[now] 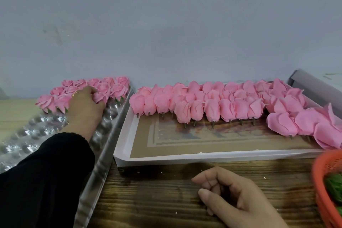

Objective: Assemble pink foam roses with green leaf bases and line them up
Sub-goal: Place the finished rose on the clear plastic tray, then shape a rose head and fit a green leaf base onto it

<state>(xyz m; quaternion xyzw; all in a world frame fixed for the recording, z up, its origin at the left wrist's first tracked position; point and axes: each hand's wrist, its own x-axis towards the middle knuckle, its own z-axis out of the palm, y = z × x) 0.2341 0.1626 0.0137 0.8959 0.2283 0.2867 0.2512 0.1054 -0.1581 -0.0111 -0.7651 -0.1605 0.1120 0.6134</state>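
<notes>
1. Reaching out with the left hand (86,104), up and far from the body, onto the clear plastic tray (37,135) with round cups.
2. Curling the left fingers over one finished pink rose (100,97) and setting it into a cup next to the other finished roses (103,84), which are sitting in rows just past the fingers.
3. Showing green leaf bases (49,110) under the roses nearest the left wrist.
4. Resting the right hand (233,193) on the wooden table (157,190), close to the body, with fingers loosely curled and holding nothing.
5. Waiting just beyond the right hand: a flat cardboard box (185,146) with many pink rose buds (212,103) lying in rows, stems pointing this way, no leaves on them yet.
6. Peeking in at the far right of the right hand: an orange basket (322,168) with green leaves (333,185) inside.
7. Guessing what could go wrong: pressing too hard and squashing the soft petals, since foam bends easily.
8. Bumping the roses beside the fingers and tipping them out of their cups, since they are packed close.
9. Dropping the rose between cups, leaving the row crooked.
</notes>
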